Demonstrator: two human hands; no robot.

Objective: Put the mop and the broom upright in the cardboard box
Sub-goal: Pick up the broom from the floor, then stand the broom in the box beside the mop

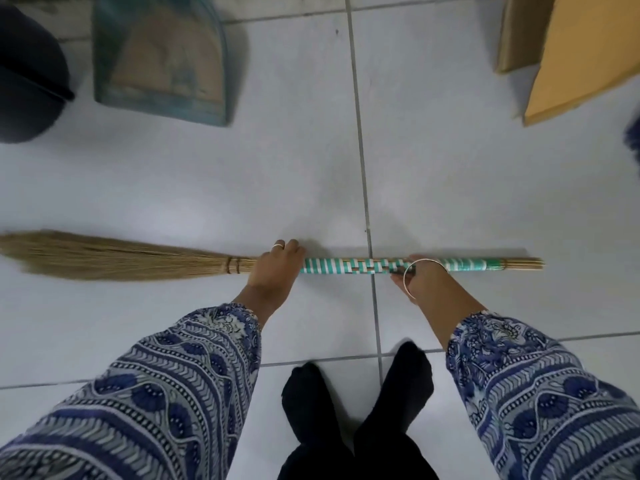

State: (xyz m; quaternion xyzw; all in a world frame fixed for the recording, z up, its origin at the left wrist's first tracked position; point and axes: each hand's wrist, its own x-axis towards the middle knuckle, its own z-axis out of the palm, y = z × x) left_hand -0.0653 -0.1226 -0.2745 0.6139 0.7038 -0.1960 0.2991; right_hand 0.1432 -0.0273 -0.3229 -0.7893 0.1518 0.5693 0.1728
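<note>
A grass broom [346, 266] lies flat across the white tiled floor, its straw head to the left and its green-and-white wrapped handle to the right. My left hand [275, 268] is closed around the handle just beside the straw binding. My right hand [415, 277], with a bangle at the wrist, grips the handle farther right. The cardboard box [568, 57] stands at the upper right, cut off by the frame edge. A dark blue fringe [633, 136] at the right edge could be the mop; I cannot tell.
A teal dustpan [162, 57] rests on the floor at the upper left, next to a dark round bin [27, 77]. My feet in black socks [356, 403] stand just behind the broom. Bare tiles lie between the broom and the box.
</note>
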